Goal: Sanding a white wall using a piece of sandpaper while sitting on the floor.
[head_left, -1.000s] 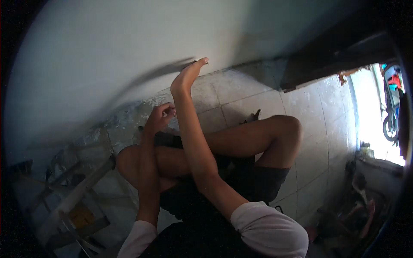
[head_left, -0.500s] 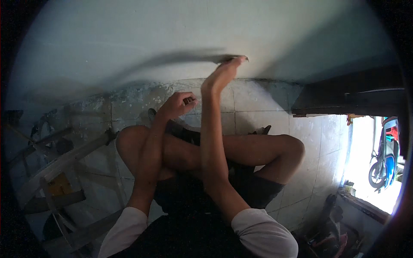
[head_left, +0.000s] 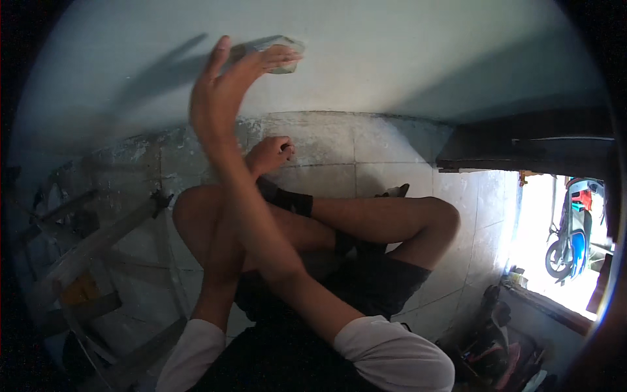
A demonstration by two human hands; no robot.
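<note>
My right hand (head_left: pixel 219 98) is up against the pale wall (head_left: pixel 392 59), its fingers stretched flat over a small greyish-green sheet that looks like sandpaper (head_left: pixel 281 69). The palm presses the sheet to the plaster, and the thumb sticks up apart from the fingers. My right forearm crosses over the left one. Lower down, near my crossed legs, my left hand (head_left: pixel 269 155) is loosely curled above the tiled floor (head_left: pixel 385 153). Whether anything is inside its fingers is hidden.
A wooden frame like a ladder (head_left: pixel 98 245) leans on my left. To the right, a dark wooden ledge (head_left: pixel 542 140) juts from the wall beside a bright doorway, with a blue motorbike (head_left: pixel 576 245) outside. Dark clutter (head_left: pixel 496 353) lies at the lower right.
My right hand has swept left and up along the wall with the sheet, turning from edge-on to flat. The left hand has shifted only slightly.
</note>
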